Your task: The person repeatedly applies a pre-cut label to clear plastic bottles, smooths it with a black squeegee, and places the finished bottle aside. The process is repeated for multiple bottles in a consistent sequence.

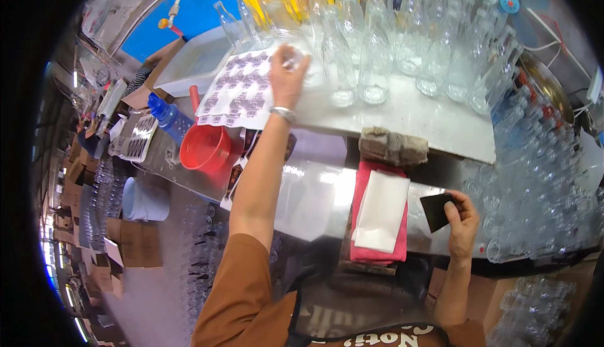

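My left hand [289,79] reaches out to the far side of the white table, fingers curled round a clear glass bottle [293,62]; motion blur smears the bottle's outline. Just left of that hand lie sheets of printed labels [238,89]. Down at the right, my right hand [464,224] pinches a thin, dark square piece [435,212] between thumb and fingers. Left of it, a white folded cloth [382,212] rests on a pink towel [363,221]. Clear glass bottles [375,64] stand upright in a cluster beyond the left hand.
A grey-brown padded block [394,146] lies at the table's near edge. A red bucket [206,147] and a blue bottle [168,118] are on the left. Many glass bottles [535,177] fill the right side. A blue fan [509,1] stands at the far right.
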`<state>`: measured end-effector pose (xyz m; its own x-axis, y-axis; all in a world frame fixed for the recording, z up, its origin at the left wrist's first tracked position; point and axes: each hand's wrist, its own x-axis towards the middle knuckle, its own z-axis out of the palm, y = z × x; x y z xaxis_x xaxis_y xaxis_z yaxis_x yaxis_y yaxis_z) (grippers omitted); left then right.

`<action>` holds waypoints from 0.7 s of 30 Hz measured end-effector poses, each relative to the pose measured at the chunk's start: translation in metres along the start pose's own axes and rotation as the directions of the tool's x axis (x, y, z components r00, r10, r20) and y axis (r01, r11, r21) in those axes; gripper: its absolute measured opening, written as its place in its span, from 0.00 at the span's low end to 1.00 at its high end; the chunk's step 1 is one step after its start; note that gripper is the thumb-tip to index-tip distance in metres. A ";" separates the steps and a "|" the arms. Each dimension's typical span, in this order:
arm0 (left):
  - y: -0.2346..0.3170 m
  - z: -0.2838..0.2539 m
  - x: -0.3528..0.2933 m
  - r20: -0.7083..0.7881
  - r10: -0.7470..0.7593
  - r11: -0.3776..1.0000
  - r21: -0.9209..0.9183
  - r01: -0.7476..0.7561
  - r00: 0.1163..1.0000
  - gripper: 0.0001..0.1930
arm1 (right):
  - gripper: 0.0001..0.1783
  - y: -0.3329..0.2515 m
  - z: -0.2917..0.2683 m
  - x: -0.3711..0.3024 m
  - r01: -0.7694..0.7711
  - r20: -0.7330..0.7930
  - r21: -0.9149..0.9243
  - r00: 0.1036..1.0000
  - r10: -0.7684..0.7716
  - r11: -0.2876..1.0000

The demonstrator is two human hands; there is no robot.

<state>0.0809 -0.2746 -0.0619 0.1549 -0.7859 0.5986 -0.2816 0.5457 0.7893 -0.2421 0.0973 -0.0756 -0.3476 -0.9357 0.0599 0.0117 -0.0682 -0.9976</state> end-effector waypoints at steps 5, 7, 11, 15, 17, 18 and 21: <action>0.100 -0.054 -0.055 -0.008 -0.175 0.935 -0.314 0.164 0.985 0.27 | 0.16 -0.004 -0.007 -0.009 -0.127 0.046 0.227 0.992 0.120 0.965; 0.138 -0.071 -0.097 0.225 -0.261 0.879 -0.347 0.327 0.939 0.29 | 0.13 -0.011 0.007 -0.007 -0.181 0.148 0.281 0.978 0.144 0.943; 0.173 -0.049 -0.183 0.614 -0.468 0.739 -0.124 0.663 0.636 0.31 | 0.19 -0.018 0.042 -0.003 -0.198 0.260 0.112 0.952 0.164 0.974; 0.172 -0.014 -0.222 0.794 -0.475 0.468 -0.136 0.873 0.379 0.34 | 0.24 -0.018 0.062 -0.021 -0.161 0.211 0.038 0.966 0.149 0.986; 0.168 -0.007 -0.231 0.822 -0.437 0.545 -0.081 0.835 0.365 0.36 | 0.29 -0.005 0.064 -0.031 -0.099 0.196 -0.106 0.974 0.118 0.989; 0.167 -0.007 -0.232 0.825 -0.439 0.545 -0.070 0.835 0.356 0.36 | 0.30 -0.001 0.067 -0.035 -0.054 0.163 -0.157 0.983 0.080 0.986; 0.171 -0.007 -0.232 0.787 -0.449 0.633 -0.053 0.773 0.422 0.35 | 0.32 0.003 0.068 -0.037 -0.015 0.146 -0.198 0.988 0.045 0.980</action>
<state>0.0038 0.0029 -0.0651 -0.5536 -0.8060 -0.2095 -0.0081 -0.2464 0.9691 -0.1656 0.1086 -0.0782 -0.2064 -0.9783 0.0198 -0.1685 0.0156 -0.9856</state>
